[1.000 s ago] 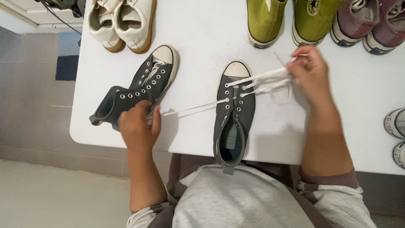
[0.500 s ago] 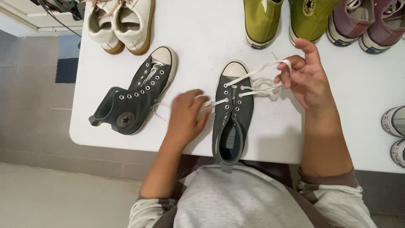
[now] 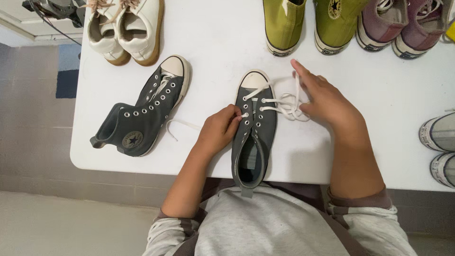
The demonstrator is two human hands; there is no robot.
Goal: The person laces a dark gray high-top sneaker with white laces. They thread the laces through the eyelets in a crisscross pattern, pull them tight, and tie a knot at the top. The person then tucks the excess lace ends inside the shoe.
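A dark grey high-top shoe [image 3: 253,142] stands upright on the white table [image 3: 213,42] in front of me, toe pointing away. My left hand [image 3: 219,129] pinches the white lace at an eyelet on the shoe's left side. My right hand [image 3: 327,102] rests on the table right of the shoe, fingers spread over a loose bundle of white lace [image 3: 286,102]. The matching grey shoe [image 3: 142,111] lies on its side to the left, a lace end trailing from it.
A pair of white shoes [image 3: 125,31] sits at the back left. Two olive-green high-tops [image 3: 308,21] and a purple pair [image 3: 403,23] line the far edge. Grey-white shoes [image 3: 441,147] lie at the right edge. Tiled floor lies left of the table.
My left hand has moved right from the lying shoe to the upright shoe's eyelets. My right hand has lowered the pulled-out lace, which now lies bunched on the table.
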